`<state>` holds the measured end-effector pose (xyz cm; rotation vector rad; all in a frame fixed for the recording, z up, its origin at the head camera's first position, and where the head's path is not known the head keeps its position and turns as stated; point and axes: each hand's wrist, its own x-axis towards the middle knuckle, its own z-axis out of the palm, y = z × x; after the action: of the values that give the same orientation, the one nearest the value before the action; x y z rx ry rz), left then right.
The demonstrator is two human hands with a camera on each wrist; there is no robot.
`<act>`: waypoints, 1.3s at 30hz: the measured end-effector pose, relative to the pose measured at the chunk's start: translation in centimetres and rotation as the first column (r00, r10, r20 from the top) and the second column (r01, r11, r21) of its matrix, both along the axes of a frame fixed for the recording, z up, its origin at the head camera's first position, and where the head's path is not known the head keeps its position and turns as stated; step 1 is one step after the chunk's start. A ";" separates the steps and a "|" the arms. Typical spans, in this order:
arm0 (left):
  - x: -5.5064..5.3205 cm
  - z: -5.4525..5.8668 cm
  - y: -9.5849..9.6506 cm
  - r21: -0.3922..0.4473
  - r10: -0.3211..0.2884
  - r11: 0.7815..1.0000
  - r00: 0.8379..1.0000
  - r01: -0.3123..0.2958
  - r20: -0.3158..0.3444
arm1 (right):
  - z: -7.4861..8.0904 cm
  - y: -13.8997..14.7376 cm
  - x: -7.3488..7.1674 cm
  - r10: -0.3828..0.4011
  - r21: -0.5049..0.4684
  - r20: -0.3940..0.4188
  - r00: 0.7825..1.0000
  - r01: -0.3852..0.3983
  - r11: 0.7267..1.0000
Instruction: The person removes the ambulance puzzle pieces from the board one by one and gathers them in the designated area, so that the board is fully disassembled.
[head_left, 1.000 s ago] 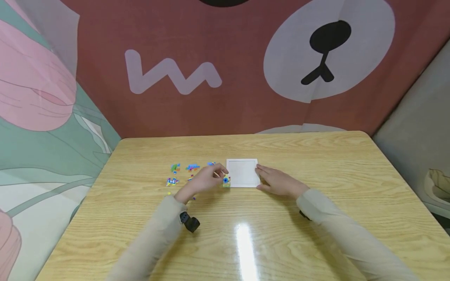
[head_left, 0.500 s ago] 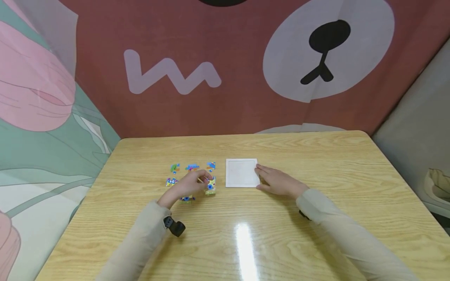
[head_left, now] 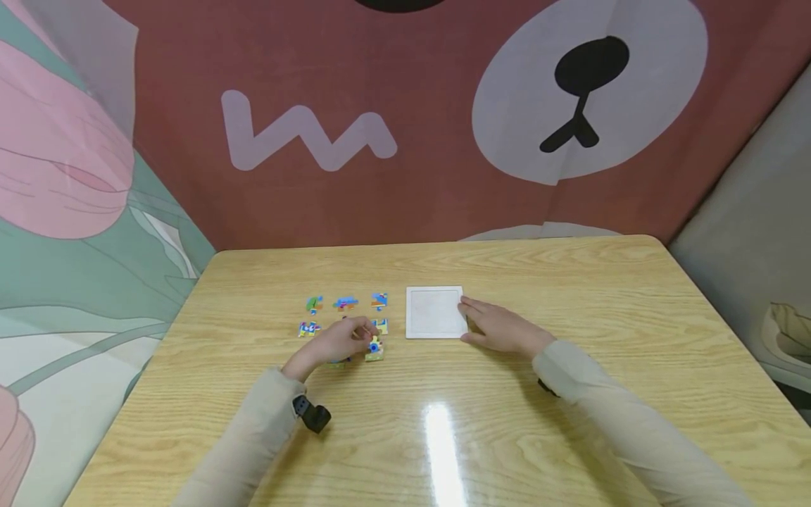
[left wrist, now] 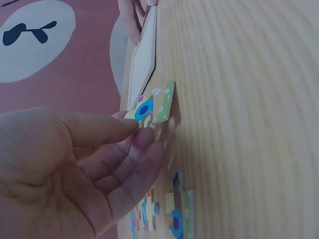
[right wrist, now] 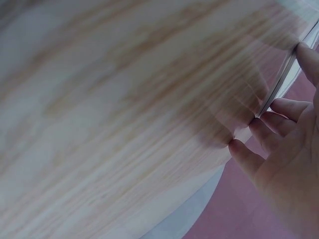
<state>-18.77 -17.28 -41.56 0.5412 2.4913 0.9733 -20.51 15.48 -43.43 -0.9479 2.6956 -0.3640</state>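
My left hand [head_left: 338,338] pinches a jigsaw puzzle piece [head_left: 374,350] between thumb and fingertips, left of the white puzzle frame. In the left wrist view that piece [left wrist: 160,102] has a blue round spot and a green strip with white flowers; I cannot tell whether it touches the table. My right hand [head_left: 503,329] rests its fairly straight fingers against the right edge of the white frame [head_left: 436,313], which lies flat with a bare inside. The right wrist view shows those fingertips [right wrist: 239,149] touching the table and the frame's edge.
More puzzle pieces lie in loose rows left of the frame, among them a green one [head_left: 314,303], a blue one [head_left: 346,303], a corner one [head_left: 379,301] and a white-blue one [head_left: 309,329]. My left hand partly covers others. A patterned cloth [head_left: 317,204] stands behind the wooden table [head_left: 538,458].
My left hand has moved left and slightly nearer with the puzzle piece, away from the frame's left edge. More pieces show. My right hand stays at the frame.
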 end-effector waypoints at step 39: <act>-0.2 -0.7 -0.2 0.070 0.038 0.996 0.989 -0.049 0.145 | 0.0 -0.1 0.0 -0.024 -0.003 0.022 0.999 0.024 1.000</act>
<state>-18.96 -17.45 -42.26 0.4245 2.3561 1.0852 -20.54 15.33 -43.45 -0.9085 2.6892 -0.3821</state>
